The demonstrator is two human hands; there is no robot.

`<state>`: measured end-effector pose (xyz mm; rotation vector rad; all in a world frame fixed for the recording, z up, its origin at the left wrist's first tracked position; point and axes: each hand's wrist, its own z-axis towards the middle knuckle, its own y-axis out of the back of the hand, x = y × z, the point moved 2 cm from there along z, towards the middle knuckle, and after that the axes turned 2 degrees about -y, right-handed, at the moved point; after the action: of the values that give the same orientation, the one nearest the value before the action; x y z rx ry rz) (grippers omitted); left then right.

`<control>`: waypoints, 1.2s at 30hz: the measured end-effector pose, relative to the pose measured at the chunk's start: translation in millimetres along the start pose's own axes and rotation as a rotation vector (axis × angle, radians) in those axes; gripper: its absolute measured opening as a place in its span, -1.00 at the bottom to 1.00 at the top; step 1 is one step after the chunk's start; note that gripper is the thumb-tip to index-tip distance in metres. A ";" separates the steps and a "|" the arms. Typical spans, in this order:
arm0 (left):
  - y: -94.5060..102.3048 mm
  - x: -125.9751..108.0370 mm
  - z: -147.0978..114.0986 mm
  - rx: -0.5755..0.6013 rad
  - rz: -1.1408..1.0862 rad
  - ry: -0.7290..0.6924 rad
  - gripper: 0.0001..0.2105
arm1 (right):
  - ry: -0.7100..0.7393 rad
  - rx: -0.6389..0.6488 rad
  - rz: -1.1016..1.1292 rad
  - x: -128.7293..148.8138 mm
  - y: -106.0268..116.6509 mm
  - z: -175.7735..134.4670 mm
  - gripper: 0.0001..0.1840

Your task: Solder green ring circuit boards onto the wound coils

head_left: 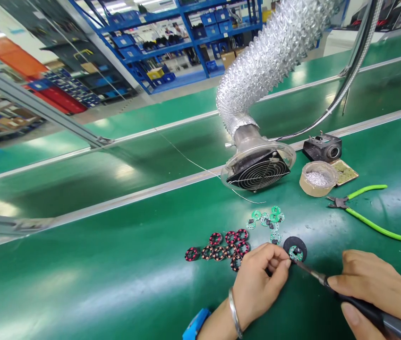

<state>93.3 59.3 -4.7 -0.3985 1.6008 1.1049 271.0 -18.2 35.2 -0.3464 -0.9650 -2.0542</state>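
"Two hands are shown at one small circuit board (293, 253). Why is it set on a black disc (294, 241)?"

"By the disc, the bench (115, 288) is presumably shielded from the soldering iron (358, 305)."

"How are the hands disposed?"

"At 8 o'clock from the board, the left hand (258, 278) is placed with thumb and forefinger pinched together beside the rim; whether a fine lead is gripped cannot be told. At 4 o'clock, the iron's handle is enclosed by the right hand (380, 283), pen-fashion, probably so that the tip can be steered finely at the board's near edge."

"And the surroundings?"

"Wound rings (230, 243) are grouped at 9 o'clock and loose boards (274, 218) at 11, likely for easy reach by the left hand. The fume hood (260, 172) is hung farther out at 11 o'clock, presumably for drawing off vapour. Cutters (340, 202) are laid at 2 o'clock, handles pointing rightward, apparently to suit the right hand."
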 end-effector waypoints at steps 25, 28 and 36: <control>0.8 -3.2 -0.1 -0.002 0.034 -0.023 -0.89 | -0.151 0.138 0.007 5.4 13.7 -2.6 -0.81; 0.8 -3.4 -0.5 -0.001 0.044 -0.020 -0.89 | -0.167 0.116 0.008 3.9 16.4 -2.1 -0.81; 0.3 -2.8 -1.5 0.009 0.056 -0.024 -0.89 | -0.174 0.035 0.115 -12.1 4.9 16.2 -0.64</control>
<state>93.2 57.5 -2.1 -0.3345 1.6034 1.1409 281.0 -1.3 42.0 -0.5573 -1.0587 -1.9242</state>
